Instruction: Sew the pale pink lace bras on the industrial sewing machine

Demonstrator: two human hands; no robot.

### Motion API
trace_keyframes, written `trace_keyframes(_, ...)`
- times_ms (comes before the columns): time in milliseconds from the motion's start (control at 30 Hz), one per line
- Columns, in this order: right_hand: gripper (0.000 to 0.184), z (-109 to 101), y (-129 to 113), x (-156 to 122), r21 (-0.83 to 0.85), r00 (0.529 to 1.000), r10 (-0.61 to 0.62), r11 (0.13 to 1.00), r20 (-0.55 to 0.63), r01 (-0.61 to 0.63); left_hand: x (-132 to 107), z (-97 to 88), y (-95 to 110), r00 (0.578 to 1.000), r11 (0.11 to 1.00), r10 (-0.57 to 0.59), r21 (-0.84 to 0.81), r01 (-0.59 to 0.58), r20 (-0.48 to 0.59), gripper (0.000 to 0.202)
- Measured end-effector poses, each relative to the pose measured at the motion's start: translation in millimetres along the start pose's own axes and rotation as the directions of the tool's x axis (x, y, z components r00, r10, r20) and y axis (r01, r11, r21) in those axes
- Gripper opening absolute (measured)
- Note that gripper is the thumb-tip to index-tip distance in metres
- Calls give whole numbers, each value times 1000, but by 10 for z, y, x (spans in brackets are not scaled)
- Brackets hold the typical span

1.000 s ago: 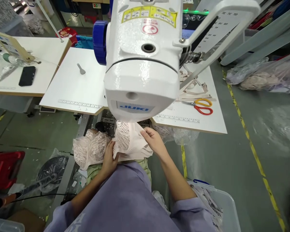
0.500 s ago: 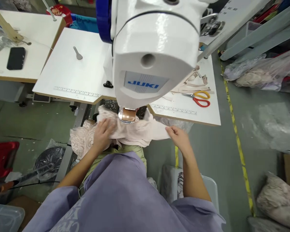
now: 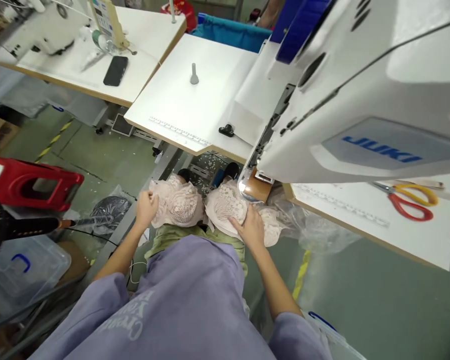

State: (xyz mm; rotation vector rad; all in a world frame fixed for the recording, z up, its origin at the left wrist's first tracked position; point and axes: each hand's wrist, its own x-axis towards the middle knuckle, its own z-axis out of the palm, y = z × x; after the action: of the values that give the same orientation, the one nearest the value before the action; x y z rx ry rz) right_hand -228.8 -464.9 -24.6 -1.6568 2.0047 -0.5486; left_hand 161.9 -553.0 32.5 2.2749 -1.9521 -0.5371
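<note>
Presently on the lap: we see a left lace piece [image 3: 180,202] and a right lace piece [image 3: 225,202], side by side over green trousers [image 3: 168,241], near the edge of the bench [image 3: 195,112]; whether they are joined, we cannot tell.
Left hand [image 3: 147,207]: its fingers are bent and seem to grasp the outer edge of the left lace piece.
Right hand [image 3: 252,230]: it lies on the right lace piece, with the thumb spread over the cup; if the fingers pinch or only rest, we cannot tell.
Weight: we judge both pieces very light, so a small force should be enough.
Cups: they look rounded and padded, so we expect them springy, but a hard squeeze could leave a dent.
Lace surface: it looks delicate and not very slippery; we think a nail can catch in the open pattern.
Edges: we prefer to take hold at the flat outer border, thumb above and fingers below, because limp fabric folds easily.
Sewing machine [image 3: 360,120]: its working end is just beside the right hand, so we advise care with loose lace.
Scissors [image 3: 412,197]: they lie on the bench, well apart from the lace.
</note>
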Motion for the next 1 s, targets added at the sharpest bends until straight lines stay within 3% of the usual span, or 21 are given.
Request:
trace_keyframes(100, 92, -24, -32, -26, 78, 993, 17, 997, -114, -8, -99, -185, -193, 980, 987, -158, 47, 153, 118, 31)
trace_keyframes(200, 84, -191, -344, -90, 186, 964, 41, 983, -264, 9, -401, -363, -26, 973, 994, -109, 52, 100, 203, 38)
trace_keyframes(233, 77, -230, -523, -108, 227, 969, 5, 972, -249, 53, -525, -418, 52, 976, 995, -85, 58, 75, 201, 40)
trace_keyframes(300, 70, -246, -936, -88, 323, 977, -203, 922, -71, 215, -739, -498, 175, 978, 997, -36, 75, 21, 208, 45)
trace_keyframes(333, 69, -236, -1141, -46, 358, 930, -364, 875, 41, 327, -808, -521, 222, 975, 999, 4, 41, -13, 222, 48)
trace_keyframes(400, 60, -234, -1484, 60, 387, 760, -581, 798, 292, 462, -850, -556, 331, 922, 969, 206, -200, -145, 328, 51)
trace_keyframes(467, 46, -326, -1697, 109, 414, 593, -624, 781, 508, 467, -769, -605, 503, 852, 901, 352, -386, -197, 387, 55)
trace_keyframes(533, 44, -541, -1773, 58, 455, 518, -625, 781, 584, 429, -613, -671, 736, 847, 844, 394, -507, -178, 358, 55)
trace_keyframes(600, 43, -846, -1743, -64, 521, 537, -661, 747, 523, 412, -460, -710, 989, 850, 797, 372, -598, -86, 373, 54)
trace_keyframes(633, 42, -1013, -1703, -137, 546, 574, -672, 731, 469, 409, -408, -705, 1112, 818, 769, 374, -639, -10, 438, 56)
trace_keyframes(667, 42, -1176, -1654, -211, 557, 621, -662, 728, 420, 399, -379, -679, 1226, 757, 739, 388, -668, 86, 526, 59)
trace_keyframes(733, 43, -1467, -1537, -352, 536, 715, -593, 765, 372, 356, -377, -581, 1421, 591, 661, 441, -690, 296, 676, 59)
trace_keyframes(767, 44, -1586, -1472, -414, 515, 753, -549, 791, 362, 329, -389, -523, 1501, 525, 615, 476, -694, 374, 705, 58)
trace_keyframes(800, 44, -1688, -1400, -470, 495, 779, -515, 812, 359, 309, -399, -468, 1572, 486, 575, 510, -702, 421, 710, 57)
trace_keyframes(867, 45, -1845, -1236, -553, 456, 788, -479, 842, 386, 289, -397, -402, 1697, 437, 565, 574, -722, 399, 692, 56)
trace_keyframes(933, 47, -1946, -1053, -586, 364, 772, -432, 889, 465, 278, -375, -413, 1822, 386, 624, 645, -746, 231, 659, 58)
trace_keyframes(1000, 44, -1987, -883, -558, 208, 820, -309, 949, 481, 236, -377, -491, 1960, 353, 658, 703, -753, 8, 618, 60)
